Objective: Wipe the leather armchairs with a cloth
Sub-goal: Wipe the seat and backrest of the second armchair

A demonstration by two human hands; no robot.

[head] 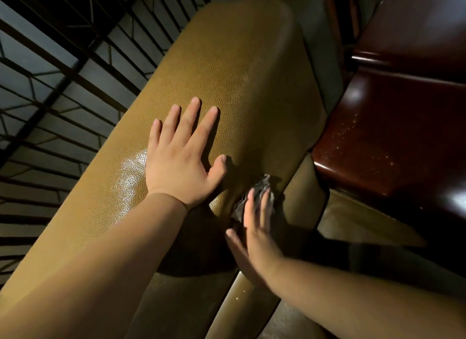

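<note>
Judging from the head view, the wiping looks somewhere in the middle, though how much has been covered can't really be told. The tan leather armchair (227, 68) fills the frame, seen from above its broad back or arm. A glossy patch is seen just left of the left hand (180, 162), which might be damp from a pass or might just be light, so it's hard to call.

The left hand is laid flat on top of the padded roll, fingers (191, 116) straight and spread, nothing held. The right hand (254, 230) is lower down, its straight fingers pressed against a crumpled grey cloth (259, 192), which is pinned to the inner side of the roll near the seam. No curling round the cloth is seen, just a flat push.

Left to do, by the look of it: the far end of the roll and the lower cushions.

For room, the top surface is wide open ahead. A dark red chair (393, 126) is parked close on the right, so that gap is tight. A barred grille (58, 68) sits off the left edge.
</note>
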